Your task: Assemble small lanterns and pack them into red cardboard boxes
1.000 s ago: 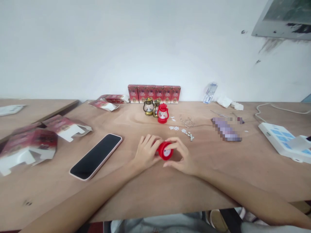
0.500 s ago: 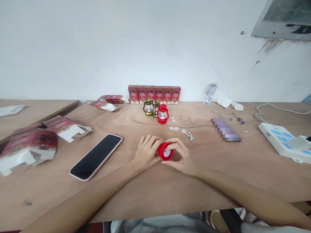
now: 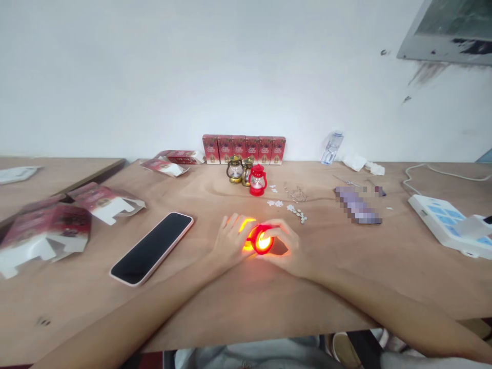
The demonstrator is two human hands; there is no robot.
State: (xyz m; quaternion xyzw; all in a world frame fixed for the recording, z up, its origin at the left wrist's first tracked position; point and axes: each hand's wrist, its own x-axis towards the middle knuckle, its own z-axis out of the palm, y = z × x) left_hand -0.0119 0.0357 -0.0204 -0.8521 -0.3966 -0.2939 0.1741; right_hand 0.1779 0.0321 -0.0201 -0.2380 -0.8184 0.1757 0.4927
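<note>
A small red lantern (image 3: 255, 249) lies on its side between my hands, its round base turned toward me and glowing bright orange-yellow. My left hand (image 3: 231, 241) wraps around the lantern's body. With fingers and thumb at the rim, my right hand (image 3: 286, 247) grips the base, one finger bent over its underside. Beyond my hands stand another red lantern (image 3: 258, 182) and two bronze-coloured lanterns (image 3: 235, 171), all upright. Button cells (image 3: 301, 215), white tabs (image 3: 275, 203) and a tangle of thin wire rings (image 3: 295, 193) lie to their right.
Several red boxes (image 3: 244, 149) stand along the wall. Opened cartons (image 3: 49, 236) lie at left, near a phone (image 3: 152, 249). At right are a purple packet (image 3: 358, 206), a white power strip (image 3: 453, 225), crumpled tissue (image 3: 355, 162) and a clear plastic piece (image 3: 332, 147).
The lantern in my hands has lit up, throwing orange light onto my fingers and the table. Both hands have stayed in nearly the same place.
</note>
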